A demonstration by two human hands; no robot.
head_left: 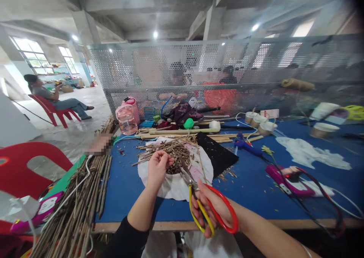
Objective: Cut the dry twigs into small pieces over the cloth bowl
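Gripped in the right hand (pixel 213 209): one pair of scissors (pixel 196 191), fingers clenched through two plastic loops, one yellow, one red. Steel blades aimed up and left; whether parted or closed, unclear. Just beyond the tips, one heap of dry twigs (pixel 173 153), brown, thin and brittle-looking, chopped short at the middle, longer toward the left. Pinched at the heap's near edge by the left hand (pixel 157 170), fingertips curled tight on a few strands. Under the heap, one rounded white cloth (pixel 170 187), soft and creased, lying near the front edge of one blue table (pixel 122 189). Touching the cloth's right side, one black sheet (pixel 217 153), flat and angular. Along the table's left edge, one loose bundle of long thin sticks (pixel 85 201), overhanging the corner. Farther right, one blue glue gun (pixel 245 144), one pink tool (pixel 284 180) with dark looped cables, and three paper cups (pixel 259 120) grouped together. At the back, one pink jug (pixel 127 117) against one perforated metal screen (pixel 216 66). Bare blue surface open between cloth and pink tool, and left of the cloth.
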